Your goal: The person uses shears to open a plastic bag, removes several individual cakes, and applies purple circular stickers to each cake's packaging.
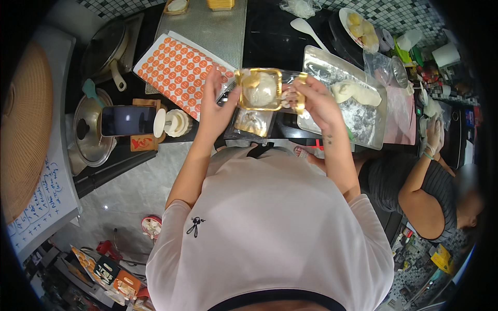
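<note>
A clear plastic bag holds a gold-rimmed tray point(281, 95) with a round white mooncake-like piece point(261, 90) inside. My right hand point(321, 102) grips the gathered gold-coloured right end of this bag. At the package's left edge is my left hand point(218, 107), its thumb beside the tray and its fingers spread apart. Behind that hand lies a sheet of round orange stickers point(175, 70), tilted on the counter. Below the held package, partly covered by it, is a stack of bagged gold trays point(252, 126).
On the right, a metal baking tray point(362, 130) carries white dough point(356, 93) and flour. A phone point(127, 121), a mooncake press point(177, 123) and a lidded pot point(88, 132) stand left. Farther right, a co-worker's gloved hands point(433, 134) are pressed together. A white spatula point(307, 31) lies behind.
</note>
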Tool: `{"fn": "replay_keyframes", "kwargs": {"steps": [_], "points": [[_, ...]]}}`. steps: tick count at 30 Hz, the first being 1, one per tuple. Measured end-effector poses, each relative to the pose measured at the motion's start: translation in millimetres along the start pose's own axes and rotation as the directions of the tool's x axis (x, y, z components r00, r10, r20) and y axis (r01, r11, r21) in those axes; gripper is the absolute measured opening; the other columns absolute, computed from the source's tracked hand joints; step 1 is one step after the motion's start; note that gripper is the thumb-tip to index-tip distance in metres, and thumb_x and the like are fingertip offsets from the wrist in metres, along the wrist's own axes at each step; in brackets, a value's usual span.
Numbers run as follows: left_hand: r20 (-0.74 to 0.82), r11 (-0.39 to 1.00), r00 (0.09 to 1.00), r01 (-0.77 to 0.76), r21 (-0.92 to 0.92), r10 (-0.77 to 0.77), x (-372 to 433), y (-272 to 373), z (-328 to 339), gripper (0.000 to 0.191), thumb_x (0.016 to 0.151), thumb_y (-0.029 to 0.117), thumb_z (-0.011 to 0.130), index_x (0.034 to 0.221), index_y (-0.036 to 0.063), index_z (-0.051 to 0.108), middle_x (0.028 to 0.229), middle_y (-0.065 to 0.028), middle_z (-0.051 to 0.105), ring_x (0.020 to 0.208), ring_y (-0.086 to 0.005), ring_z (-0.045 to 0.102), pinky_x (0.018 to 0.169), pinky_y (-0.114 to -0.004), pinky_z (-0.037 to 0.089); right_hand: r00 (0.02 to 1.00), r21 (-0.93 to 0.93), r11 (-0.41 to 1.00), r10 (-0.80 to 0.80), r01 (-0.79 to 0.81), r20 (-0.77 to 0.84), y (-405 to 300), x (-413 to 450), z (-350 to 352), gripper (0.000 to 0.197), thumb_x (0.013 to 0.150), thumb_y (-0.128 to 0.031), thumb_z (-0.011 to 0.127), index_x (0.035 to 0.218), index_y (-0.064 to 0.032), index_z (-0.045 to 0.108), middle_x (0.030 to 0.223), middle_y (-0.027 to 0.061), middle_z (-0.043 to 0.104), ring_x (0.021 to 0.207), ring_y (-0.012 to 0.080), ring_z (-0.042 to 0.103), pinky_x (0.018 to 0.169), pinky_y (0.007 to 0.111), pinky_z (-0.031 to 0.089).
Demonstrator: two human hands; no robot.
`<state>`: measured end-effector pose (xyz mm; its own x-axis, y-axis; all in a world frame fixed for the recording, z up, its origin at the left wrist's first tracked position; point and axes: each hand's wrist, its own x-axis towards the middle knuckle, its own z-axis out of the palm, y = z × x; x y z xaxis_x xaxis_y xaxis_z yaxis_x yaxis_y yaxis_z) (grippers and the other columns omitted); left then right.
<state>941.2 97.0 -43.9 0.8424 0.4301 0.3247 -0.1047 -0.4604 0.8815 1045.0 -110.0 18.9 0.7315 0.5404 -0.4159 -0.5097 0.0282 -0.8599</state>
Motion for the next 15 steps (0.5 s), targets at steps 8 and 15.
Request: {"fn": "replay_keyframes", "kwargs": {"steps": [8, 15], "points": [[0.521, 0.241, 0.768, 0.622, -0.745, -0.373, 5.0, 78.3, -26.3, 0.041, 0.096, 0.031, 0.044, 0.125, 0.0018, 0.046, 0.119, -0.0049, 0.054, 0.111, -0.0125, 0.051, 0.090, -0.032, 0.044, 0.994, 0.121, 0.989, -0.093, 0.085, 0.063, -33.3, -34.9, 7.3, 0.019, 0.091, -0.012, 0.052, 0.105, 0.0005, 0.054, 0.097, 0.0151, 0.065, 0.076, 0.0140, 0.063, 0.066, 0.025, 0.053], [0.424, 0.325, 0.791, 0.582, -0.745, -0.442, 0.1, 97.6, -31.9, 0.035, 0.095, 0.026, 0.046, 0.123, 0.0035, 0.048, 0.118, -0.0034, 0.054, 0.109, -0.0143, 0.051, 0.095, -0.033, 0.041, 0.988, -0.062, 0.987, -0.143, 0.146, 0.053, -46.8, -57.6, 14.4, 0.018, 0.086, -0.013, 0.060, 0.096, 0.0017, 0.059, 0.083, 0.0088, 0.065, 0.074, 0.0164, 0.066, 0.068, 0.026, 0.054]]}}
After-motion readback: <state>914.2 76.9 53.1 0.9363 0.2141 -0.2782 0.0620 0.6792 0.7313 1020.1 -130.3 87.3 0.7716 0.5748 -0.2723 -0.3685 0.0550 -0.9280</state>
